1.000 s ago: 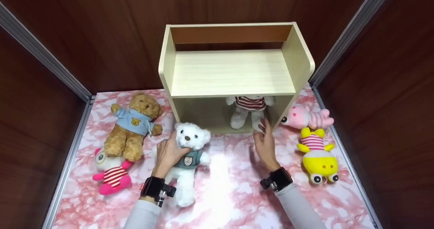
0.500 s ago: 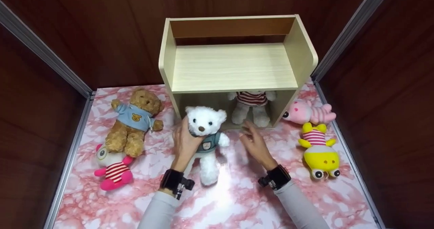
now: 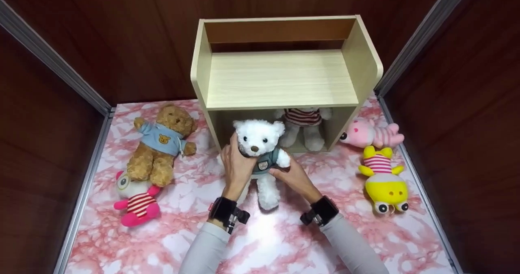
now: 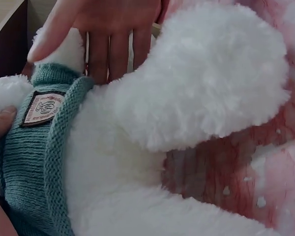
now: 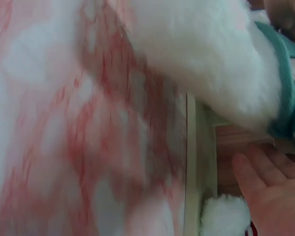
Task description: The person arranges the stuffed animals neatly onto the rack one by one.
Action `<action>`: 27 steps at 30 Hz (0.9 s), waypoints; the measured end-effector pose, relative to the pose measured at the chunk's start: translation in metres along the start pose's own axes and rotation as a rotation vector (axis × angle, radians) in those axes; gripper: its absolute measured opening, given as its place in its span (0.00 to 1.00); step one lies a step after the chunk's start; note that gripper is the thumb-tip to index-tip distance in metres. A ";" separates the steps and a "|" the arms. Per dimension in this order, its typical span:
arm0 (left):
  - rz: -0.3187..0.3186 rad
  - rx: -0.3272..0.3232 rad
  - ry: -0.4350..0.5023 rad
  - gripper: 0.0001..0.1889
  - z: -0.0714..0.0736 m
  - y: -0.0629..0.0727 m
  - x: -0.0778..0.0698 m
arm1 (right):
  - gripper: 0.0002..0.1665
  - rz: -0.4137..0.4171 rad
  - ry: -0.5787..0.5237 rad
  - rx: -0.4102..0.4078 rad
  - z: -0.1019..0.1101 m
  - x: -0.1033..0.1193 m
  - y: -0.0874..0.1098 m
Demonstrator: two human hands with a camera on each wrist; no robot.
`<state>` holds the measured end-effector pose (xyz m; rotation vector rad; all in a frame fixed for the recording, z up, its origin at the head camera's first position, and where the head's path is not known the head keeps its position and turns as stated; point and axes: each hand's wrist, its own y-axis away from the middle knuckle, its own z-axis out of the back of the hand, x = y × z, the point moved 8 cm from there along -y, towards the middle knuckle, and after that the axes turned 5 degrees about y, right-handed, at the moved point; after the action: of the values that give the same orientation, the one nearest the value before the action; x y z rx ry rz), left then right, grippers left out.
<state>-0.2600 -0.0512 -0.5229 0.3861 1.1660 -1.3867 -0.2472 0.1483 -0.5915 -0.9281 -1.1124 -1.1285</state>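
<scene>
My left hand [image 3: 237, 164] grips a white teddy bear [image 3: 260, 138] round its neck and upper body, with the thumb in front. The bear wears a green knitted vest [image 4: 32, 152] with a badge and is upright before the shelf's lower opening. At its other side is my right hand [image 3: 298, 178], thumb near the vest and arm. In the right wrist view the right hand's fingers [image 5: 273, 169] are extended, with a gap to the bear. A second white bear [image 3: 304, 117] in a red-striped top sits inside the lower compartment at right, its head hidden by the board.
A pale wooden shelf [image 3: 280, 79] stands against the back wall. At left lie a brown teddy bear [image 3: 156, 144] and a pink-and-white striped toy [image 3: 138, 205]. A pink toy [image 3: 371, 132] and a yellow frog-like toy [image 3: 385, 184] lie at right.
My left hand has carried the white bear right and toward the shelf. My right hand has drawn back from the seated striped bear and come over to the held bear's side.
</scene>
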 end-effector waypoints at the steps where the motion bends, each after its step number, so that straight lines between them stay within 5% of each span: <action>1: 0.009 -0.001 0.006 0.51 -0.002 0.001 0.000 | 0.40 0.011 0.001 -0.013 -0.001 0.000 -0.002; 9: 0.025 -0.053 0.032 0.52 -0.005 0.000 -0.004 | 0.21 0.002 -0.097 -0.079 -0.014 -0.002 -0.011; 16: 0.082 -0.001 0.028 0.58 -0.012 -0.002 -0.004 | 0.14 -0.041 -0.106 -0.187 -0.016 0.019 -0.010; 22: -0.037 0.034 0.056 0.56 -0.011 0.001 -0.007 | 0.17 -0.146 -0.111 -0.244 -0.008 -0.010 -0.028; 27: -0.125 -0.106 0.230 0.39 0.007 0.013 0.002 | 0.17 -0.189 -0.121 -0.271 0.002 -0.016 -0.034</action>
<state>-0.2455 -0.0551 -0.5266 0.4100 1.4671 -1.4075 -0.2821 0.1466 -0.6065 -1.1307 -1.1827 -1.4184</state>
